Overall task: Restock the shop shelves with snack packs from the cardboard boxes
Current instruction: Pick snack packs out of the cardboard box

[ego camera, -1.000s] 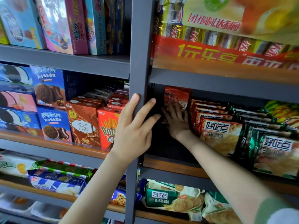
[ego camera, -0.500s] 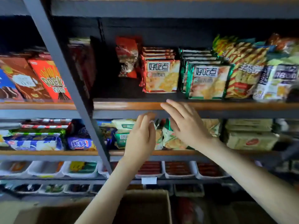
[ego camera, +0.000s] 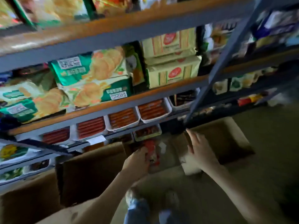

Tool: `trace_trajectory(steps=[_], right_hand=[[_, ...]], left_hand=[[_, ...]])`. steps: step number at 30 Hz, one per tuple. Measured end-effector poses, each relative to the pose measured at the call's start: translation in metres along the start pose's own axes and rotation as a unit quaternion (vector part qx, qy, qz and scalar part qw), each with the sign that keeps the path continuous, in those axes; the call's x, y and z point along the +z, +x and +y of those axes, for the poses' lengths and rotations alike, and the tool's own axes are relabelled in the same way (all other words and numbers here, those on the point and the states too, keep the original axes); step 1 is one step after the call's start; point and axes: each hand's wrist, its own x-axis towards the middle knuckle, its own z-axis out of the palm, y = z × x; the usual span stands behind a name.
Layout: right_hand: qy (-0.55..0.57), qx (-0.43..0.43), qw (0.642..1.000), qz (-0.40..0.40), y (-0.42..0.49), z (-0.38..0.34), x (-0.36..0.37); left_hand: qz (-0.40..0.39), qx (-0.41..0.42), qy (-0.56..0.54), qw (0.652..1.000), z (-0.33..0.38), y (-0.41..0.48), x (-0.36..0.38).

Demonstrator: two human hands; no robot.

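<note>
The view tilts down past the lower shelves [ego camera: 103, 36] toward the floor, and the whole picture is blurred by motion. A grey metal upright [ego camera: 226, 52] slants across the right side, its foot ending just above the right hand [ego camera: 199, 148]. Below the shelves stand open cardboard boxes: a large one [ego camera: 90, 172] at the left with dark inside walls, a middle box [ego camera: 171, 152], and another [ego camera: 226, 139] at the right with its flaps spread.

The left hand [ego camera: 139, 160] reaches into the middle box, its fingers curled round a red snack pack [ego camera: 151, 151] of glossy, crinkled film, held upright at the box's mouth. The right hand hangs over the box edge between the middle and right boxes with fingers spread and fairly straight, gripping nothing that can be made out; whether it touches the flap cannot be told.

On the shelf above lie soft green and cream biscuit bags [ego camera: 90, 73], stacked flat, and beside them pale yellow block-shaped packs [ego camera: 173, 68] with a red oval mark, one atop another. Under these, white rectangular trays [ego camera: 153, 110] sit side by side, each filled with rows of thin orange-red sticks. A white label [ego camera: 96, 139] hangs from the rail below them. Denim-clad legs [ego camera: 137, 212] show at the bottom edge.
</note>
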Motion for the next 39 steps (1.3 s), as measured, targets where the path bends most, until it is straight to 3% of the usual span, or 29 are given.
trace_trajectory(steps=[3, 8, 13, 16, 20, 25, 29, 32, 36, 39], right_hand=[[0.018, 0.048, 0.998, -0.025, -0.015, 0.043, 0.052], [0.067, 0.127, 0.987, -0.071, -0.028, 0.110, 0.199], [0.061, 0.146, 0.979, -0.132, -0.024, 0.140, 0.335], [0.081, 0.151, 0.973, -0.156, -0.017, 0.150, 0.400], [0.107, 0.174, 0.966, -0.160, 0.008, 0.165, 0.462], [0.139, 0.197, 0.955, -0.170, 0.055, 0.195, 0.538], [0.197, 0.206, 0.940, -0.187, 0.085, 0.218, 0.595], [0.265, 0.237, 0.915, -0.190, 0.097, 0.229, 0.626], [0.355, 0.246, 0.879, -0.200, 0.106, 0.231, 0.664], [0.372, 0.230, 0.876, -0.202, 0.120, 0.227, 0.690]], left_hand=[[-0.046, -0.035, 0.006, 0.998, -0.012, 0.027, 0.048], [-0.105, -0.066, 0.075, 0.990, -0.064, 0.106, 0.147], [-0.121, -0.099, 0.080, 0.985, -0.104, 0.186, 0.229], [-0.133, -0.078, 0.098, 0.983, -0.123, 0.222, 0.266], [-0.142, -0.077, 0.118, 0.980, -0.149, 0.270, 0.310], [-0.180, -0.216, 0.119, 0.952, -0.193, 0.333, 0.380], [-0.220, -0.252, 0.108, 0.936, -0.206, 0.372, 0.416], [-0.188, -0.249, 0.117, 0.943, -0.209, 0.372, 0.437], [-0.146, -0.151, 0.184, 0.960, -0.216, 0.354, 0.459], [-0.163, -0.201, 0.183, 0.949, -0.222, 0.352, 0.481]])
